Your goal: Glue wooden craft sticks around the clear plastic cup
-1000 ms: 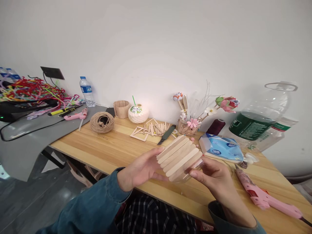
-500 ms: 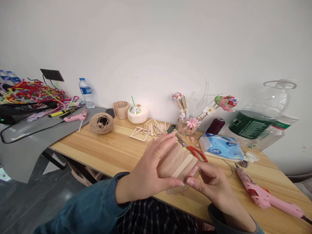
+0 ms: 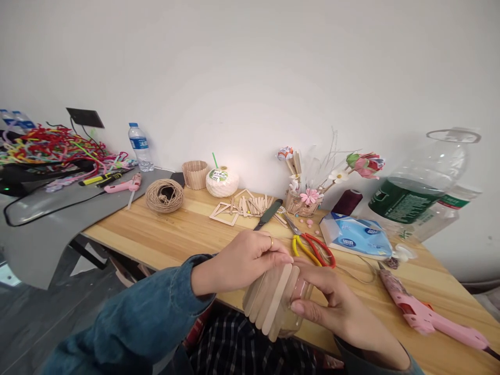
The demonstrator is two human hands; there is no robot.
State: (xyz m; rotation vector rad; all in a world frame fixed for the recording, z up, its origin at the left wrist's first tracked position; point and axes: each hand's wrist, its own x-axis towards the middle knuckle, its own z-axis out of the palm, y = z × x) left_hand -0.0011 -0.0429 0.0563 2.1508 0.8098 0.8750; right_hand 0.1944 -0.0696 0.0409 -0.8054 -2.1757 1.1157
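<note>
Between my hands, over the table's front edge, is a clear plastic container (image 3: 289,325) with wooden craft sticks (image 3: 269,297) side by side along its wall. It is tilted, and part of the clear wall shows bare on the right. My left hand (image 3: 253,255), wearing a ring, closes at the far ends of the sticks, thumb and fingers bent together there. My right hand (image 3: 332,297) grips the container's right side, thumb in front and fingers behind. Just beyond lie scissors with red and yellow handles (image 3: 314,250) and a dark-green-handled knife (image 3: 270,212).
Loose craft sticks (image 3: 252,204), a twine ball (image 3: 164,196), a stick-walled cup (image 3: 195,174) and a white coconut (image 3: 222,183) stand behind. At right are a tissue pack (image 3: 355,234), a pink glue gun (image 3: 429,315) and a large plastic bottle (image 3: 410,192). A flower pot (image 3: 302,200) stands near the wall.
The container has been turned and lowered, so its sticks now point toward me. My left hand has moved from wrapping around its left side to its far end. My right hand keeps hold.
</note>
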